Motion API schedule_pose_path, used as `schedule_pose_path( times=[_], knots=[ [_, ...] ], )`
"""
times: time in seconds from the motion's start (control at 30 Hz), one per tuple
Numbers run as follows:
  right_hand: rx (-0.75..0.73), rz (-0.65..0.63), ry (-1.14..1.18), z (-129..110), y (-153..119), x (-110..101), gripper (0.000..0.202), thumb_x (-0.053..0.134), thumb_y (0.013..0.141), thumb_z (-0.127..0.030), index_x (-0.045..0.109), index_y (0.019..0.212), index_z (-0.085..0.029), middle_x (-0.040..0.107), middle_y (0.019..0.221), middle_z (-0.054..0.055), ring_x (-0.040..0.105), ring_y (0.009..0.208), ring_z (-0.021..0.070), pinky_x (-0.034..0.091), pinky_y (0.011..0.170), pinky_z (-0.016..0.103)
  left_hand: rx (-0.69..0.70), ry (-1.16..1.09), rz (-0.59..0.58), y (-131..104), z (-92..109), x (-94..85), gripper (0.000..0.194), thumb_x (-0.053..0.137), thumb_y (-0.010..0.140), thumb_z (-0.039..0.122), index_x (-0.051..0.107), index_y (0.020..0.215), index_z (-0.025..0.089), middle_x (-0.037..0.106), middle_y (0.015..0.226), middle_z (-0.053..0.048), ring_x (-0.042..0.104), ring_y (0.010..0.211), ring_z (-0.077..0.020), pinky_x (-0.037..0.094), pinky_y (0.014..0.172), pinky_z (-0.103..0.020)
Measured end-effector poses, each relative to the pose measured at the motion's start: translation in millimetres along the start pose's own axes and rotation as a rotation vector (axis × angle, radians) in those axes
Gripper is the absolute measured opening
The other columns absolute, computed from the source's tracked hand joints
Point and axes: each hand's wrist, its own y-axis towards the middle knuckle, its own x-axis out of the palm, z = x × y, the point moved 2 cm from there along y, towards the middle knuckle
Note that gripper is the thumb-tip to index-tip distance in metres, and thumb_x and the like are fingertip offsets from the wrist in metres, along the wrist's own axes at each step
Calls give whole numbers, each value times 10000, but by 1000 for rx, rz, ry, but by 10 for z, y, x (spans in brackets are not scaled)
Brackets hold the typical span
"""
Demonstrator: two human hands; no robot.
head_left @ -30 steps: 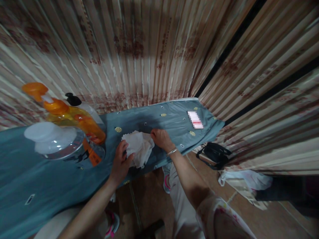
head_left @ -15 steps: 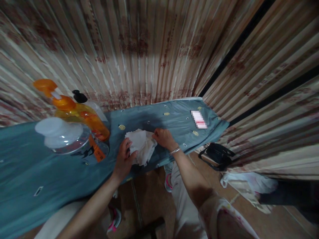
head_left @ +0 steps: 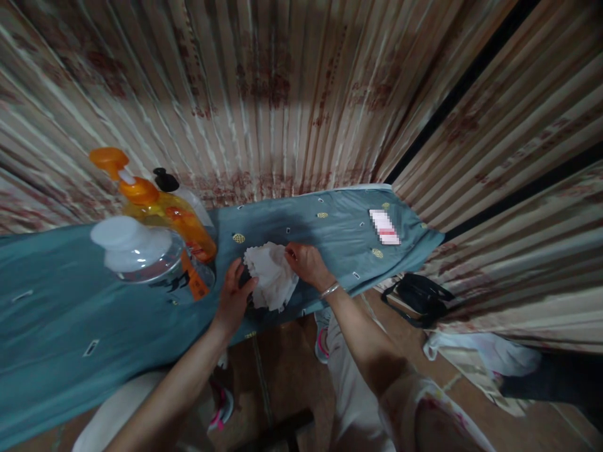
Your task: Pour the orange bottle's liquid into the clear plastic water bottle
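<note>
A crumpled white cloth (head_left: 272,276) with a scalloped edge lies on the teal covered table, near its front edge. My left hand (head_left: 233,294) is at the cloth's left side, fingers curved and apart, with the thumb by the cloth. On the other side, my right hand (head_left: 307,263) pinches the cloth's upper right edge between closed fingers; a silver bracelet circles that wrist.
Left of the cloth stand a clear bottle with a white cap (head_left: 141,251), an orange pump bottle (head_left: 188,232) and a black-topped bottle (head_left: 191,204). A pink-white blurred item (head_left: 385,227) lies at right. Pleated curtains (head_left: 264,94) hang behind; a black bag (head_left: 419,298) rests below.
The view has shifted slightly, so the table and bottles appear further right. The cloth's folds have changed shape, and my left fingers sit a little further off its left edge.
</note>
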Motion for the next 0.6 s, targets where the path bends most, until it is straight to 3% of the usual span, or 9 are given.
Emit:
schedule_pose_path(
  times=[0.17,0.3,0.4,0.6],
  knots=[
    [63,-4,-27,75,10,22,222,566,1099,-262,730,1222,-177,827,1149,138,769,1092,226,509,869,270,-66,-72,-16,-68,17,9,618,806,797,337,635,1386,271,588,1627,-141,522,1560,-367,464,1257,-572],
    [87,-14,-33,151,6,67,271,661,1060,-322,717,1252,-139,824,1151,181,767,1135,277,521,908,298,-116,-88,-60,-125,63,63,701,851,732,391,655,1387,237,707,1459,-166,657,1403,-367,511,1189,-580],
    [50,-24,0,86,10,106,266,686,1034,-278,721,1259,-140,832,1141,171,778,1130,286,529,914,303,-125,-73,-94,-151,119,100,776,891,671,403,689,1399,228,762,1357,-136,692,1332,-343,527,1150,-508],
    [-69,-3,137,-108,46,121,278,648,1010,-147,742,1268,-190,852,1124,85,801,1083,231,558,915,274,-141,-23,-107,-117,154,96,716,925,612,449,792,1249,149,804,968,-79,750,1040,-299,560,1003,-449]
  ],
)
